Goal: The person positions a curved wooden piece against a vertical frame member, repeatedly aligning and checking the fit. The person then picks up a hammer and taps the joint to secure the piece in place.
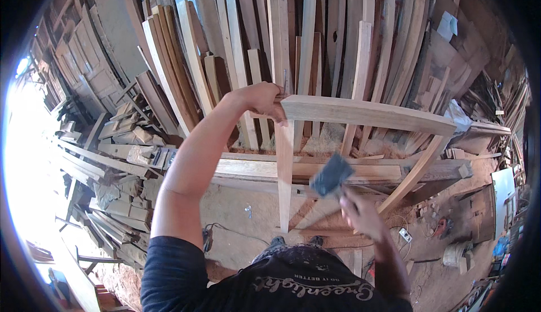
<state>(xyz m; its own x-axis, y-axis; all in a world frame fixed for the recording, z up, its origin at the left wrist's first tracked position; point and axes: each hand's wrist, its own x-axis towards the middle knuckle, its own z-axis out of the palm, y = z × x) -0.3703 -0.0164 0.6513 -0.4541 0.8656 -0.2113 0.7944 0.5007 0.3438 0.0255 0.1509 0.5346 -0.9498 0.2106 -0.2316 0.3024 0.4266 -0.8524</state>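
My left hand is closed round the left corner of a pale wooden frame, at the end of its long top bar. A thin nail-like pin stands up at my fingertips; whether they pinch it I cannot tell. From that corner one leg of the frame runs down toward my body. Another leg slopes down from the bar's right end. My right hand grips the handle of a hammer with a dark, blocky head. Hand and hammer are smeared by motion, below the bar and apart from it.
Many long boards lean upright against the wall beyond the frame. A low timber beam lies across behind the near leg. Scrap wood is heaped on the left. A cable and a white socket block lie on the floor.
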